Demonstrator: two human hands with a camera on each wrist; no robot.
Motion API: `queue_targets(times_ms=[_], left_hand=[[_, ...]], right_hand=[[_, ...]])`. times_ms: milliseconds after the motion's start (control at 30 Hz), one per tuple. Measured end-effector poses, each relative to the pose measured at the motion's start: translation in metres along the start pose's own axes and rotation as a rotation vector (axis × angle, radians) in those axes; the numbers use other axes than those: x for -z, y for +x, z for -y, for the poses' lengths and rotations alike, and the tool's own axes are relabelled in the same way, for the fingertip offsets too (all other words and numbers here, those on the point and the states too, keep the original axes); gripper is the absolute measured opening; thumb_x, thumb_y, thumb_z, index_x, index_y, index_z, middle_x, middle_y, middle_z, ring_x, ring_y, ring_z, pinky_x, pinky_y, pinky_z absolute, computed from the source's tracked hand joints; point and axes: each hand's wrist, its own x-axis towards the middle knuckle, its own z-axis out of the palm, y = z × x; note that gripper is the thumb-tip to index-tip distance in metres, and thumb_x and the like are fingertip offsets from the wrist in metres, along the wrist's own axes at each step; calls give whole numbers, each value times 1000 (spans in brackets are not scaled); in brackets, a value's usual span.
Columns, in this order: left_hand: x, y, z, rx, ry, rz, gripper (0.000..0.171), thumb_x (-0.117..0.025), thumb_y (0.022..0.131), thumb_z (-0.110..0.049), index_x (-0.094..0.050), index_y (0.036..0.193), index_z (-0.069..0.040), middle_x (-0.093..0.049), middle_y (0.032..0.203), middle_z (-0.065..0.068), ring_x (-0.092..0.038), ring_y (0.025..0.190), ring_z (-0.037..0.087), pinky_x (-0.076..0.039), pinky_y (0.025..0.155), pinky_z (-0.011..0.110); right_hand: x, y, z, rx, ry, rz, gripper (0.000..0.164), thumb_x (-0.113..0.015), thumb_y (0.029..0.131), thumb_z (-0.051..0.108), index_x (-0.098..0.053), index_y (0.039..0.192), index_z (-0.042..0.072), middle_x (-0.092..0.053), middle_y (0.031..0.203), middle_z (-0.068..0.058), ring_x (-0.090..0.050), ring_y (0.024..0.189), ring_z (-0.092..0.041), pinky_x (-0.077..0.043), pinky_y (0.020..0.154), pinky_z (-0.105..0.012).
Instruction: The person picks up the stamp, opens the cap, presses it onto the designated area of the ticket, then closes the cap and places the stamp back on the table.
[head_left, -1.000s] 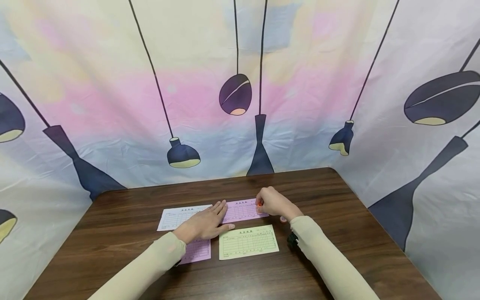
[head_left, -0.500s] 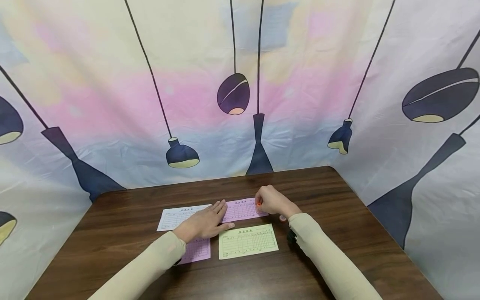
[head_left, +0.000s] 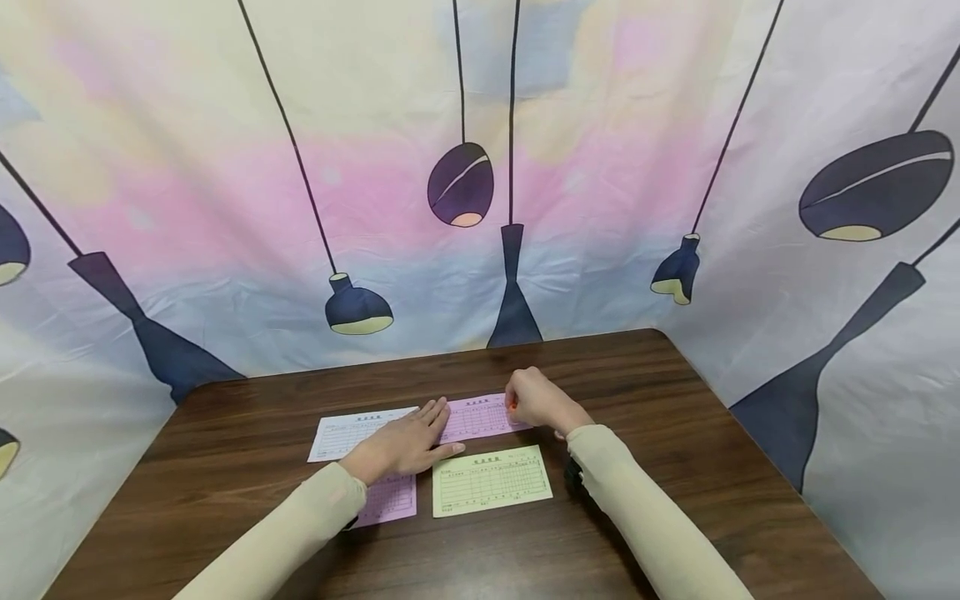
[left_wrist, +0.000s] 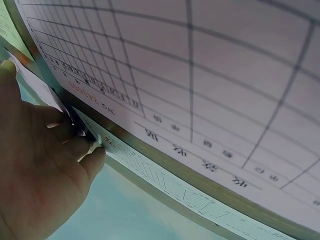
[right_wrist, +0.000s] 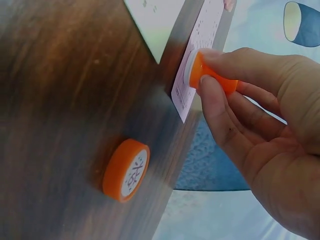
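Note:
In the right wrist view my right hand point(right_wrist: 270, 100) pinches a small orange stamp point(right_wrist: 227, 82) between thumb and fingers. Its white-edged base is down at the right end of the far pink form point(head_left: 472, 417). An orange round cap point(right_wrist: 126, 170) with a white, marked top lies on the table nearer that wrist. My left hand point(head_left: 408, 442) has its fingers extended, resting across the left edge of the same pink form and the right edge of a white form point(head_left: 341, 435). Under the left wrist a second pink form point(head_left: 393, 500) is partly covered.
A pale yellow-green form point(head_left: 491, 482) lies in front of the far pink one, between the two forearms. The dark wooden table point(head_left: 480, 567) ends at the back against a curtain point(head_left: 405, 208) printed with hanging lamps.
The view shifts slightly. Both hands keep their places on the forms; the right hand tilts a little, so less of the orange stamp and the cap shows in the head view.

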Motion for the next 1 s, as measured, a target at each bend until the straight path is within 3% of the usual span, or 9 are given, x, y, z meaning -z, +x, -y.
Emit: queue_targets(times_ms=[100,300,533,1000], left_hand=[[0,0,1,5,-10,-2,90,-33,106,-70,-26,166,-4,-18,177,15,-21,165,32,-27,133,48],[-5,-2,2,3,-31,-7,90,-34,105,-72,-26,166,-5,-18,177,12,-21,165,30,-29,133,49],[-6,-2,3,0,-44,-10,90,-34,105,-72,-26,166,-5,-18,177,13,-20,165,31,-28,133,49],[-4,2,7,-7,-30,-7,92,-32,105,-73,-26,166,-5,-18,177,13,-20,165,31,-28,133,49]], right_hand=[[0,0,2,-6,-3,-3,27,-72,85,-6,-70,62,8,-42,53,7,-27,53,-10,-25,50,-25],[-2,-3,3,-36,-18,9,28,-73,86,-5,-70,63,11,-47,56,7,-32,54,-10,-29,50,-24],[-6,-3,4,-21,-22,2,46,-65,84,-10,-49,52,18,-24,52,8,-18,53,-10,-19,49,-25],[-5,-2,11,-34,-42,-21,47,-62,84,-13,-46,52,18,-23,51,8,-19,53,-10,-20,49,-25]])
